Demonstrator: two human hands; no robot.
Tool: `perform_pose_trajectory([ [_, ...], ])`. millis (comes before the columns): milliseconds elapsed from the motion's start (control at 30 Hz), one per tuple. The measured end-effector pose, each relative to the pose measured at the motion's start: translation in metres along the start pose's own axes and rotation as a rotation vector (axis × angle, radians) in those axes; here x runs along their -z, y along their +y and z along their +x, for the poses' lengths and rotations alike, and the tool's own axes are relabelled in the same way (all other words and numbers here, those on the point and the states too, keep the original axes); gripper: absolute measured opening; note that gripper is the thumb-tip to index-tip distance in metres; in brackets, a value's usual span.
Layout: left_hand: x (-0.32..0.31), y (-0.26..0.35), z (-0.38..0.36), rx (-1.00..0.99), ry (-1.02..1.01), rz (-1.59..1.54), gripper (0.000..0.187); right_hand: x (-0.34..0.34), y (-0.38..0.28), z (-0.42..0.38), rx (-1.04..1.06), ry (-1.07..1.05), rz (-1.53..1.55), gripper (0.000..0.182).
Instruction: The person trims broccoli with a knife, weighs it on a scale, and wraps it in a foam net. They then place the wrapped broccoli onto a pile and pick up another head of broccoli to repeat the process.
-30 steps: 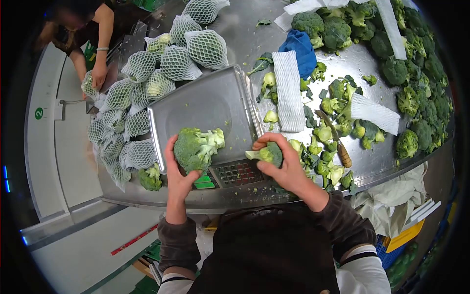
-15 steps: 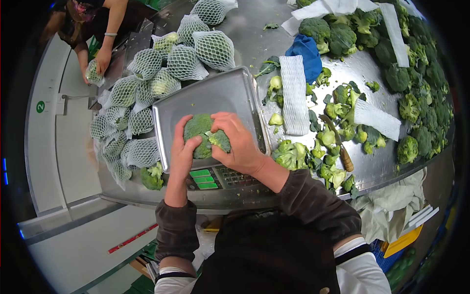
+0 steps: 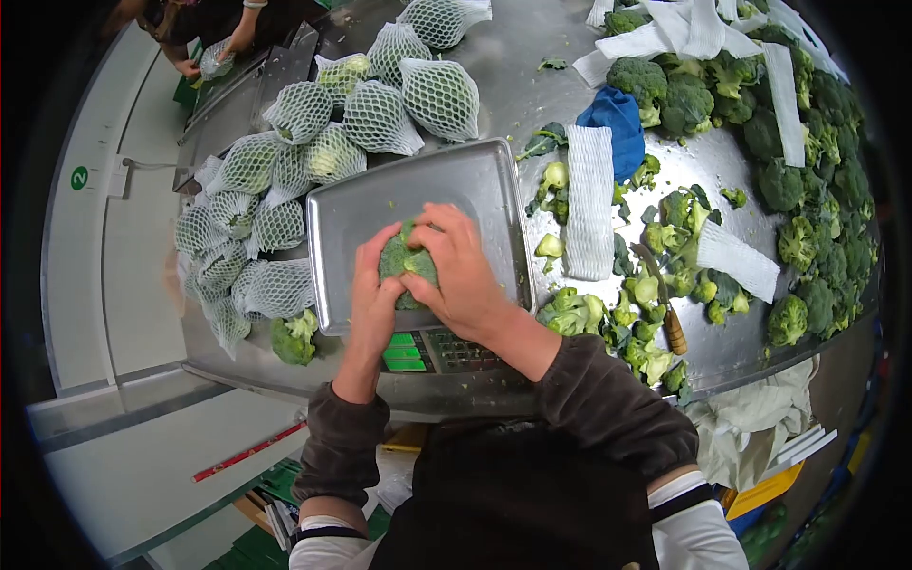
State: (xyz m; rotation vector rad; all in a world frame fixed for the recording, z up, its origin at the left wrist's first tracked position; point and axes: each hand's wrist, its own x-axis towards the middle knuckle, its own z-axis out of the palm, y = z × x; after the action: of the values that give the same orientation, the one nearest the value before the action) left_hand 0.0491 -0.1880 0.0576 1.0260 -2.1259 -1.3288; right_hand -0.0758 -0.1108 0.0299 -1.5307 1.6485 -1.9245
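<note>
My left hand (image 3: 372,285) and my right hand (image 3: 465,275) are wrapped around green broccoli (image 3: 397,258) from both sides, over a shallow metal tray (image 3: 366,195). The broccoli appears to be more than one piece pressed together; my fingers hide much of it. Beneath the tray's near edge, a scale's green display (image 3: 405,359) and keypad (image 3: 461,350) show. Left of the tray, a loose broccoli head (image 3: 294,339) lies beside several heads in white foam nets (image 3: 383,118).
To the right lie broccoli trimmings (image 3: 575,312), a wooden-handled knife (image 3: 674,331), a flat white foam sleeve (image 3: 590,204) and a blue cloth (image 3: 617,128). A broccoli pile (image 3: 822,237) fills the far right. At top left, a co-worker's hands (image 3: 237,43) hold a netted item.
My hands have drawn closer together around the broccoli, covering more of it. The view has shifted slightly. The co-worker's hands, with the netted item, appear higher in the view.
</note>
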Motion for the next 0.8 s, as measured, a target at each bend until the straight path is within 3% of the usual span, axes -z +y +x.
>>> perform_pose_trajectory([
  [167, -0.006, 0.000, -0.003, -0.076, 0.083, 0.035, 0.044, -0.005, 0.000, 0.010, -0.101, 0.044, 0.025, 0.033],
  [233, -0.013, 0.002, -0.002, -0.075, 0.135, 0.027, 0.040, -0.002, 0.002, 0.011, -0.292, -0.044, 0.099, 0.033],
  [333, -0.020, 0.007, 0.004, 0.085, 0.259, -0.065, 0.027, 0.003, -0.009, 0.017, -0.436, -0.055, 0.200, 0.035],
  [467, -0.020, 0.003, 0.011, 0.170, 0.265, -0.252, 0.019, -0.002, -0.012, 0.023, -0.400, -0.035, 0.023, 0.034],
  [533, -0.020, 0.000, 0.013, 0.164, 0.288, -0.297, 0.018, -0.002, -0.008, 0.024, -0.285, -0.006, -0.022, 0.031],
  [667, -0.019, -0.003, 0.007, 0.125, 0.285, -0.277, 0.024, -0.006, -0.002, 0.022, -0.231, -0.042, -0.010, 0.030],
  [800, -0.018, -0.001, 0.006, 0.043, 0.255, -0.208, 0.030, -0.015, 0.001, 0.029, -0.304, 0.009, 0.050, 0.029],
])
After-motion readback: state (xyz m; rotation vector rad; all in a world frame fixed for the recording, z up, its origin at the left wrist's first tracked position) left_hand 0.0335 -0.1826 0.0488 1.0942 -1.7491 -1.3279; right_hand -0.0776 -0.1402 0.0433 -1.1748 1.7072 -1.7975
